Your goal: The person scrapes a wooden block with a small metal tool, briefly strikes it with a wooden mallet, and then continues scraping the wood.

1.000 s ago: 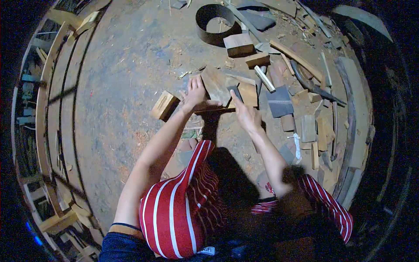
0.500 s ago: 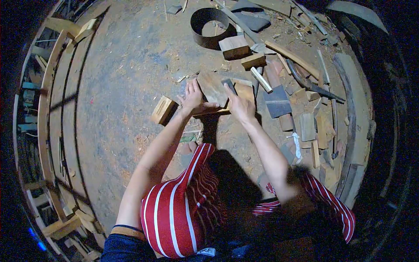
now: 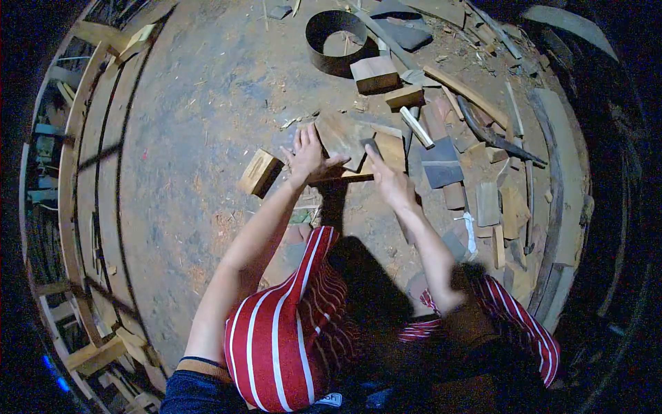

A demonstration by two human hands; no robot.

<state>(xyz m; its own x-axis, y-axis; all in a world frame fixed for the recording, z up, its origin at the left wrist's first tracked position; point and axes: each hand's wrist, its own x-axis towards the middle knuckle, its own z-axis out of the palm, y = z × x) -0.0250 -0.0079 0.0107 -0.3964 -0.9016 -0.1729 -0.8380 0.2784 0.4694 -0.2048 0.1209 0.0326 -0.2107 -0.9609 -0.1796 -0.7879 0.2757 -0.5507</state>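
Observation:
A flat brown wooden piece [image 3: 339, 134] lies tilted on top of a lighter board [image 3: 392, 146] on the ground in front of me. My left hand [image 3: 307, 155] rests against its left edge, fingers spread and thumb stretched along the near side. In my right hand [image 3: 392, 181] is a small dark piece of sandpaper [image 3: 370, 145], pressed by the fingertips at the wooden piece's right edge. The other fingers of that hand are curled and partly hidden. A small wooden block [image 3: 261, 172] sits just left of my left hand.
Beyond the boards stand a dark metal ring [image 3: 336, 43] and a wood block [image 3: 374, 74]. To the right lie a dark sheet [image 3: 442, 162], a curved dark tool [image 3: 493, 134] and several offcuts. A slatted wooden frame [image 3: 86, 172] runs along the left. My knees in striped cloth [image 3: 276, 345] are close below.
My right hand has drawn the sandpaper nearer to me along the wooden piece's right edge. The left hand stays in place with its fingers spread.

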